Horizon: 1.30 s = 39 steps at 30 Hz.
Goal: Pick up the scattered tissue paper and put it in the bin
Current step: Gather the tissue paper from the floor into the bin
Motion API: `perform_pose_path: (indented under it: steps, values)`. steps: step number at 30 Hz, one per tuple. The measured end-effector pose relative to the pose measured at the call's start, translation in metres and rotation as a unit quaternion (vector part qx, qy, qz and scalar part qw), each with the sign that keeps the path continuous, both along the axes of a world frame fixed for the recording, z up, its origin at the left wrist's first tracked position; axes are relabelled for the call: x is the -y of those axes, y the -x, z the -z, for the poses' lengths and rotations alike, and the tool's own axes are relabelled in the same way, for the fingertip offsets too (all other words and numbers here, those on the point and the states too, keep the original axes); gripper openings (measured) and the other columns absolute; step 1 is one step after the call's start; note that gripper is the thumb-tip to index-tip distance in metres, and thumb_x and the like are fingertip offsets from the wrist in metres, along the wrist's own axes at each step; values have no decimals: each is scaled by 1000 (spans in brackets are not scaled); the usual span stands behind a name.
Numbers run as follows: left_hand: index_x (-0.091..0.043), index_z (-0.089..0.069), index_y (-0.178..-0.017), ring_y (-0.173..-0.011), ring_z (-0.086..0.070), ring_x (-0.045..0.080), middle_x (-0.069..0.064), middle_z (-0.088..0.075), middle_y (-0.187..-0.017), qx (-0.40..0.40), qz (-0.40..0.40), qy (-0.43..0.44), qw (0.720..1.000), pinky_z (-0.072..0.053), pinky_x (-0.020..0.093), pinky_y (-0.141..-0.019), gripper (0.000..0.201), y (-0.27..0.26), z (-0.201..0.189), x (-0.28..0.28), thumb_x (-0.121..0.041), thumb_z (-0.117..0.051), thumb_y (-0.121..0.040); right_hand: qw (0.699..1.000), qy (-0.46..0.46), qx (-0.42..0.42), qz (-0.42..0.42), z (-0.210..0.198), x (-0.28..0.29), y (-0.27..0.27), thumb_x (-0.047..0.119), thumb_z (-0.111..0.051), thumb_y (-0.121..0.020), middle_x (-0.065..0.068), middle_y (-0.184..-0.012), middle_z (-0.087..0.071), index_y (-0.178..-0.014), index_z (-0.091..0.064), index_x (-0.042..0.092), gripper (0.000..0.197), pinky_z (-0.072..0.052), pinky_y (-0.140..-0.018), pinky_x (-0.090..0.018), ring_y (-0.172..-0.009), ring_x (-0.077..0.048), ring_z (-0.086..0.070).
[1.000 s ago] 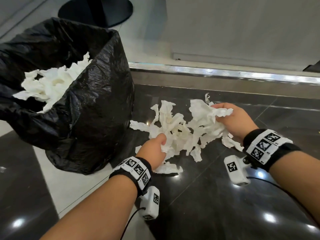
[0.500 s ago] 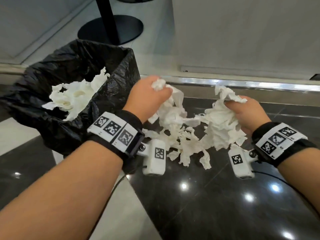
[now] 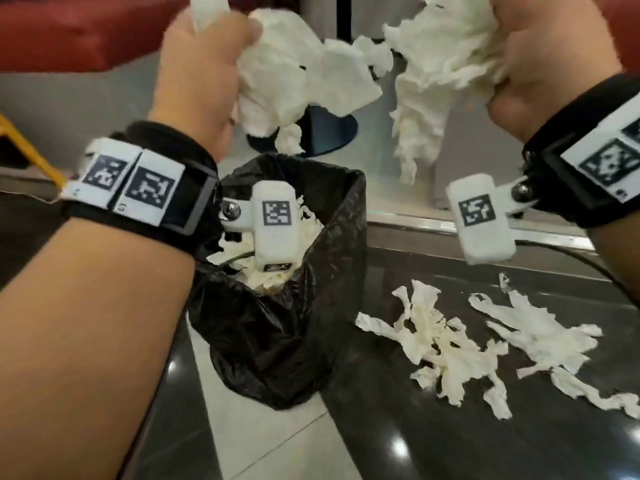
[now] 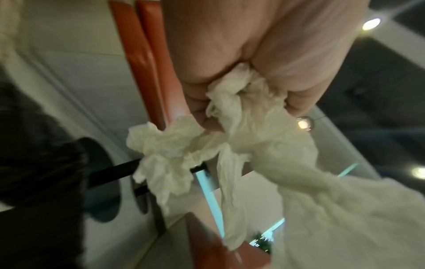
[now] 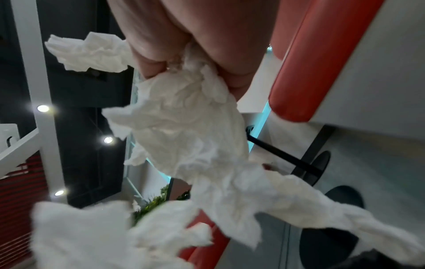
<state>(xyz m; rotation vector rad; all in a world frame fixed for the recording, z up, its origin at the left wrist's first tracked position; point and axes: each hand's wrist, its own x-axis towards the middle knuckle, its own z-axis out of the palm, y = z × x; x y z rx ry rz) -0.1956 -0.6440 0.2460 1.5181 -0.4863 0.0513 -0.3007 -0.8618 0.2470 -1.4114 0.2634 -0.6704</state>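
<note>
tissue paper, clenched in both fists' grip

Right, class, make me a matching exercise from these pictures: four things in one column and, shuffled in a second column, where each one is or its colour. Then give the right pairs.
Things
1. left hand
2. right hand
3. bin liner
4. torn tissue strips

Places or colours
A. lying on the dark floor, beside the bin
B. black
C. grips a tissue bunch above the bin
D. grips a tissue bunch off to the bin's side

Pairs: 1-C, 2-D, 3-B, 4-A
</note>
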Motion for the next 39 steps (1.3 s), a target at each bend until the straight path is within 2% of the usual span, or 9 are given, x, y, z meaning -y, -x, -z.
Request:
perform_pose_path:
  steps: [5,10,13,17,20,24,30,34,39]
  values:
    - [-21,-58,-113,-108,-63,24,6,-65,-118,-180,20,-70,981,-47,47,-99,51,-41,55,-19,-49,-63,-71,998,33,38,-31,-9,-68,-58,16,-58,-70,-19,-81,-52,-86,-58,-2,23,-51,-65,-47,-72,-43,-58]
    - [-25,-52,-131,-119,-56,32,8,-57,-135,-336,82,-191,918,-38,51,-106,95,-47,111,-41,-82,-50,-55,989,130,-64,-9,35,-119,-96,26,-63,-65,-7,-110,-52,-91,-49,23,29,-52,-82,-42,-96,-23,-56]
    - [-17,-40,-140,-131,-41,34,9,-40,-148,-259,70,-380,885,-34,41,-108,73,-39,106,-51,-66,-36,-87,936,260,-236,-7,74,-122,-114,28,-68,-73,-10,-129,-38,-122,-45,22,54,-48,-94,-43,-110,-27,-48]
    - [-8,-43,-135,-124,-48,36,17,-42,-143,-154,59,-496,852,-41,42,-105,50,-54,97,-61,-39,-41,-96,730,486,-461,-134,84,-120,-115,30,-68,-80,-12,-138,-48,-137,-42,15,64,-44,-93,-34,-121,-30,-49]
    - [-9,-51,-124,-111,-58,36,14,-54,-131,-86,30,-548,832,-47,42,-98,41,-62,92,-69,-34,-46,-92,745,493,-435,-110,56,-110,-103,27,-60,-87,-7,-144,-45,-140,-41,19,56,-35,-105,-33,-130,-26,-44]
    - [-10,-57,-99,-83,-68,31,14,-67,-97,-42,22,-501,864,-54,35,-72,25,-61,74,-61,-31,-47,-91,744,496,-428,-130,28,-73,-61,25,-58,-90,3,-130,-56,-129,-53,28,40,-45,-101,-34,-111,-18,-56]
    - [-16,-59,-97,-65,-63,21,6,-62,-84,17,151,-386,910,-43,24,-45,17,-5,74,16,-31,-54,-89,619,539,-557,-128,75,27,36,30,-59,-89,3,-117,-65,-120,-59,28,30,-39,-94,-30,-102,-18,-58]
    - [-22,-60,-88,-65,-58,15,1,-62,-84,36,276,-443,852,-45,25,-54,5,53,132,79,-26,-58,-85,616,459,-630,-118,144,89,108,28,-60,-88,0,-118,-64,-118,-62,23,30,-40,-92,-27,-102,-17,-56]
    - [-21,-57,-100,-101,-53,32,8,-51,-112,134,303,-598,729,-48,41,-84,24,132,241,142,-7,-46,-83,553,435,-685,-187,221,143,169,30,-60,-87,2,-108,-63,-119,-61,24,32,-40,-93,-24,-111,-18,-57]
